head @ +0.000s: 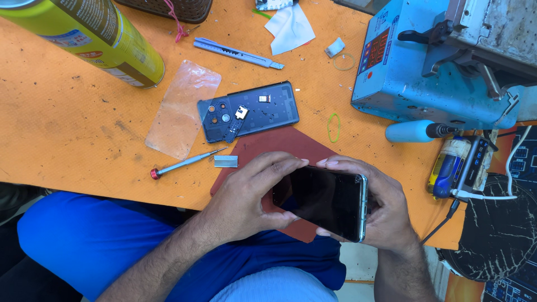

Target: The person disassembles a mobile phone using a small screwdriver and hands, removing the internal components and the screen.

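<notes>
Both my hands hold a dark-screened smartphone above the near edge of the orange table. My left hand grips its left end, fingers curled over the top edge. My right hand cups the right end from beneath. Under the phone lies a dark red mat. Beyond it rests a dark grey phone back cover, inner side up, with small parts on it. A red-capped screwdriver and a small metal blade lie to the left of the mat.
A clear screen film, a yellow-green spray can and a utility knife lie at the back left. A blue machine stands at the right, with a blue-handled tool, a charger unit and rubber bands nearby.
</notes>
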